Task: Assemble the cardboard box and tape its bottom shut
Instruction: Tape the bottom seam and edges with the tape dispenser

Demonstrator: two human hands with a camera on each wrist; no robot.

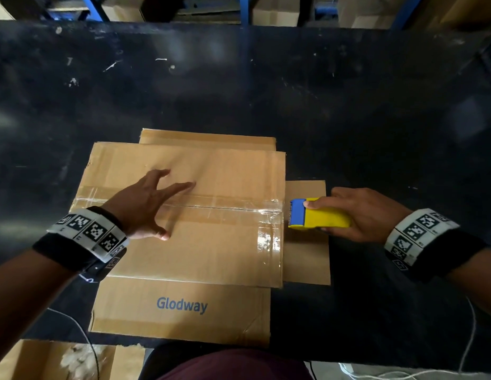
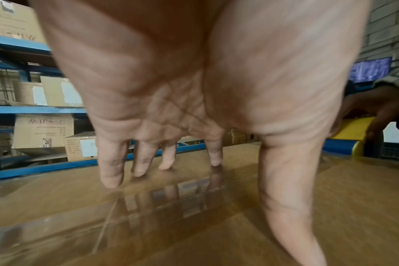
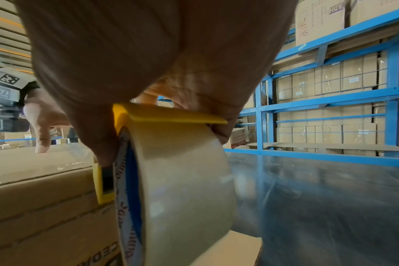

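A brown cardboard box stands bottom up on the black table, its flaps closed. A strip of clear tape runs along the centre seam and folds over the right edge. My left hand lies spread on the box top, straight fingertips touching the cardboard near the tape. My right hand grips a yellow and blue tape dispenser just past the box's right edge. Seen from the right wrist, the tape roll hangs beside the box wall.
The box's open flaps lie flat on the table: one printed "Glodway" toward me, one under the dispenser. Blue racks stacked with cartons stand beyond the table. A white cable hangs at the near right.
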